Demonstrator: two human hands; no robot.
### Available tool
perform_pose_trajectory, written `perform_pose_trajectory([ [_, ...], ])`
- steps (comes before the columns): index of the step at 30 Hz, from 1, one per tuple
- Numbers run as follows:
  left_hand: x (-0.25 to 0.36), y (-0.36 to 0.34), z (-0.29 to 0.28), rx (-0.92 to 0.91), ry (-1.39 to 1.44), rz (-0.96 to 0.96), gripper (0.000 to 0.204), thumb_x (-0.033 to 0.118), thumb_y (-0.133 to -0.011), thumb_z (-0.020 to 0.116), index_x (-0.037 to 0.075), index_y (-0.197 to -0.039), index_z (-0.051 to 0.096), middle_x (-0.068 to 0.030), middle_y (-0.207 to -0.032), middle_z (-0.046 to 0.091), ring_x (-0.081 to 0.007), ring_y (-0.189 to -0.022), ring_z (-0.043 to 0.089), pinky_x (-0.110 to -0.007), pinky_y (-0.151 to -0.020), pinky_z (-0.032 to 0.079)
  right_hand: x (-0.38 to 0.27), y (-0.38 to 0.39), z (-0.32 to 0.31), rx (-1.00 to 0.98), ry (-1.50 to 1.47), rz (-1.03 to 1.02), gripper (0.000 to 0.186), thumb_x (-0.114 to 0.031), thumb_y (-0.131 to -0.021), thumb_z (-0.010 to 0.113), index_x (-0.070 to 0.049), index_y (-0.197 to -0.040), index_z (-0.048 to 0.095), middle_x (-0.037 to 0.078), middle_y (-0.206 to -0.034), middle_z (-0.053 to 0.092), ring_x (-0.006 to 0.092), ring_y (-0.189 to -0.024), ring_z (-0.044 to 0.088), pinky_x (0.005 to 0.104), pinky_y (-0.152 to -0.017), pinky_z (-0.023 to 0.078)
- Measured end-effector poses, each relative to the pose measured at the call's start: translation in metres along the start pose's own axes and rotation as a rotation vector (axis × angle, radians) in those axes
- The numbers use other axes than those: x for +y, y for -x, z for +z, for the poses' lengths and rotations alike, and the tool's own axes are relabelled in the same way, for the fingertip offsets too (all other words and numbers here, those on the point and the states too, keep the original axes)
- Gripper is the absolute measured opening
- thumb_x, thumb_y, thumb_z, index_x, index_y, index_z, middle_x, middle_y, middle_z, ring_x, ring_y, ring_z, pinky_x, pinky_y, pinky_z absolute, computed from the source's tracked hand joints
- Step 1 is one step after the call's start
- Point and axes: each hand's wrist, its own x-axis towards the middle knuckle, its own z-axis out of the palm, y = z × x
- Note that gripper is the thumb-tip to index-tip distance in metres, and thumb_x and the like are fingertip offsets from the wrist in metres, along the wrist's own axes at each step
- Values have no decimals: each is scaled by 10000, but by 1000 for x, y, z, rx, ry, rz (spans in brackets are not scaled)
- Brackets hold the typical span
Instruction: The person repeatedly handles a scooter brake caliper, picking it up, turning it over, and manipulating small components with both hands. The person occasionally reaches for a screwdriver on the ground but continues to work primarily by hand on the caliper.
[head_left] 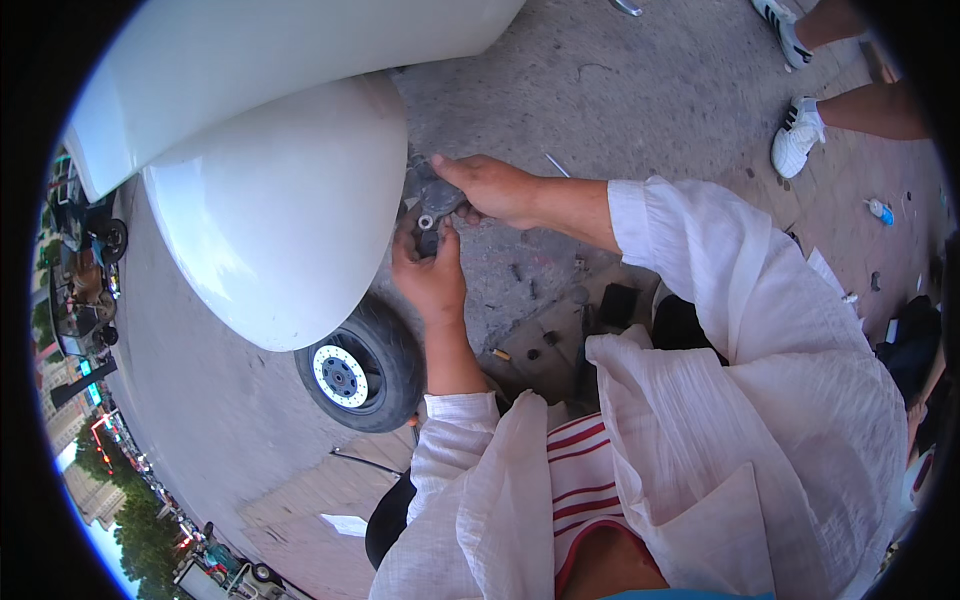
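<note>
A dark grey metal part (440, 200), shaped like a brake caliper, is between my hands below the edge of a white curved body panel (290, 200). A small silver ring (426, 222) shows on its near end. My right hand (495, 190) grips the part from the right, thumb on top. From below, my left hand (432, 275) closes its thumb and fingers round the near end, beside the ring. Some fingertips are hidden behind the part. Just left of my left forearm is a black-tyred wheel (395, 385) with a silver brake disc (340, 377).
Another white panel (300, 35) overhangs the far left. A thin metal rod (557, 165) lies on the paving past my right wrist. Small dark pieces and a black block (618, 304) lie near my knees. At the far right stands a person in white shoes (797, 138).
</note>
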Motion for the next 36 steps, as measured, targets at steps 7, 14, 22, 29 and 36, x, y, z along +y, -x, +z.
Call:
perform_pose_trajectory([
  [7,-8,8,4,46,51,-85,396,71,-868,668,-13,-1243,570,-27,-847,630,-63,-619,524,-211,-548,434,6,-3,8,59,20,-32,497,-485,-1009,374,-44,-936,592,19,-710,511,98,-578,423,256,-528,367],
  [14,-1,8,7,56,233,-207,397,39,-868,650,-7,-1254,570,2,-801,613,-36,-567,477,-188,-498,393,13,-5,9,133,34,-83,543,-487,-990,416,5,-872,614,49,-662,535,143,-562,483,306,-525,417],
  [22,-5,8,6,26,278,-231,440,36,-866,656,1,-1288,534,-29,-851,632,-37,-566,479,-182,-482,385,13,-6,13,166,70,-48,526,-492,-993,414,3,-998,592,21,-771,508,108,-684,452,275,-615,422],
  [29,-19,8,-7,85,759,-789,449,230,-906,609,33,-1294,498,-35,-847,600,-128,-708,547,-284,-594,448,16,-11,9,204,217,-106,645,-511,-985,385,92,-1011,615,229,-941,638,302,-887,597,409,-835,458],
  [36,45,-19,8,81,230,-730,597,526,-949,452,0,-1221,527,-65,-800,548,-145,-549,486,-266,-453,377,18,-13,1,232,367,-158,566,-495,-983,415,41,-984,596,131,-831,596,221,-785,568,365,-723,475],
])
